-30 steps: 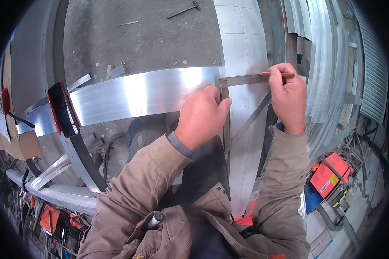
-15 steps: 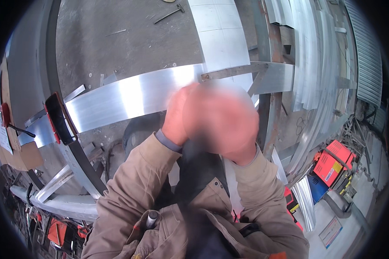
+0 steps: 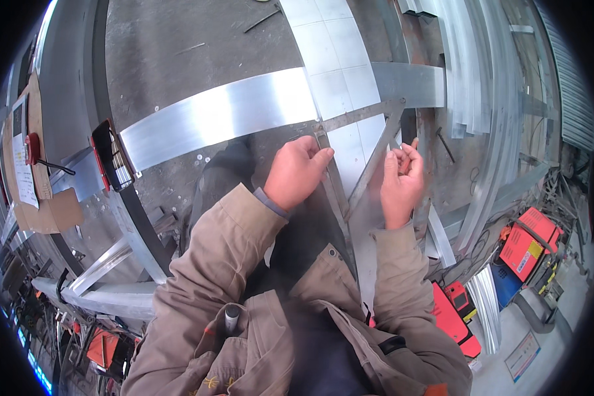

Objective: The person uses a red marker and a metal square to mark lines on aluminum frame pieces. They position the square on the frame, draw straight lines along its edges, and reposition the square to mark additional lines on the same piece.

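Observation:
A triangular frame of flat metal bars (image 3: pixel 367 173) lies across a pale, lined sheet-metal strip (image 3: pixel 340 49). My left hand (image 3: pixel 296 173) is closed at the frame's upper left corner, thumb and bent fingers against its left bar. On the other side, my right hand (image 3: pixel 402 187) is beside the frame's right bar, its fingers curled and pinched together. A small pale tip shows at those fingertips, too small to name. Beneath the strip runs a shiny, wide metal band (image 3: pixel 224 109) crossing from left to right.
A dark open case with a red edge (image 3: pixel 112 158) sits on a beam at left, near cardboard (image 3: pixel 49 210) with a red-handled tool. Long metal profiles (image 3: pixel 472 86) are stacked at right. Red machines (image 3: pixel 529 243) stand at lower right. A hammer (image 3: pixel 263 20) lies on the floor.
Both hands were together, raised and blurred close to the camera. Now they are lower and apart, the left at the triangular frame's corner and the right beside its right bar.

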{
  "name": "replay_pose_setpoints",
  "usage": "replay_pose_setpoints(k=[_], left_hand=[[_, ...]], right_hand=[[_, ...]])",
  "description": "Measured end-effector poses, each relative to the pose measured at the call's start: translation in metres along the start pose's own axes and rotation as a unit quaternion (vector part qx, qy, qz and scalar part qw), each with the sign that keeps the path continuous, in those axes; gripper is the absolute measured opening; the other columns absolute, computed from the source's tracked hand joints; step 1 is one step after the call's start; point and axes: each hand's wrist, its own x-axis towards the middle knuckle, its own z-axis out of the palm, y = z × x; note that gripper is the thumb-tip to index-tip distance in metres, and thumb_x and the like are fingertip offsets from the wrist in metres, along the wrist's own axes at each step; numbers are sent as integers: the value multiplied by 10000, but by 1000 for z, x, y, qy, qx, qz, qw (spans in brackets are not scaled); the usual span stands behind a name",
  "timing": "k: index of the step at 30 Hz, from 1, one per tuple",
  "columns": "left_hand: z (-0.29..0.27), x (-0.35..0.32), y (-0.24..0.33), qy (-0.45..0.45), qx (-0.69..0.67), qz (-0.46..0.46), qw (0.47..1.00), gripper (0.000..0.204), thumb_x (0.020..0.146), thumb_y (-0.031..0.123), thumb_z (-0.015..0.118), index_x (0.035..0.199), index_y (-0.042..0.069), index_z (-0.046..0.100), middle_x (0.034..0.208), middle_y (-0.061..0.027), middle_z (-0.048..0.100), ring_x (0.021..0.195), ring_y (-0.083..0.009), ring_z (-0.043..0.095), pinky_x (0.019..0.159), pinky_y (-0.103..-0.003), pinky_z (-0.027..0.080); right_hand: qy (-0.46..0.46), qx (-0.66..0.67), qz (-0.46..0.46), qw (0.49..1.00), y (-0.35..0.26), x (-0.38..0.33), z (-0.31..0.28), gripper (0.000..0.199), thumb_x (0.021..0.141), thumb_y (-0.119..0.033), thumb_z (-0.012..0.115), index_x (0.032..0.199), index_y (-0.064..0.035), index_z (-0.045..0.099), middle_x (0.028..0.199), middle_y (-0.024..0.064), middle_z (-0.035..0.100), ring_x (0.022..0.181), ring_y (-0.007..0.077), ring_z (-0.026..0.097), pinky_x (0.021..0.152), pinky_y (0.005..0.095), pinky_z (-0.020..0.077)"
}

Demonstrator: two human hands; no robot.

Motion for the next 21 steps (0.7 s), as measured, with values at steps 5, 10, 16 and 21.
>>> replay_pose_setpoints(k=[5,10,16,21], left_hand=[[2,-4,-5,-4,-6,-6,1000,329,1085,239,747,934,-42,664,807,-100,745,722,-158,768,646,-312,588],[3,-4,-9,-14,-20,-12,1000,312,1087,233,749,930,-22,662,806,-75,734,718,-143,749,645,-305,585],[0,0,-9,-8,-21,-9,1000,301,1090,231,747,940,-16,663,810,-68,728,721,-129,734,652,-300,584],[-3,8,-9,-12,-44,-8,999,290,1093,224,737,944,-13,661,831,-68,733,719,-125,720,654,-297,581]], right_hand=[[7,-13,14,1000,-2,-1,2,346,1065,-98,778,1355,44,654,1173,109,748,1071,165,704,935,325,597],[14,6,32,999,2,2,2,337,1050,-82,788,1336,45,662,1172,108,749,1087,174,708,979,328,590],[26,49,32,998,-7,15,14,329,1042,-59,791,1324,46,659,1161,103,745,1089,163,700,1001,323,587],[20,51,21,998,-3,24,19,331,1032,-39,796,1319,50,659,1137,92,742,1080,145,689,987,305,587]])
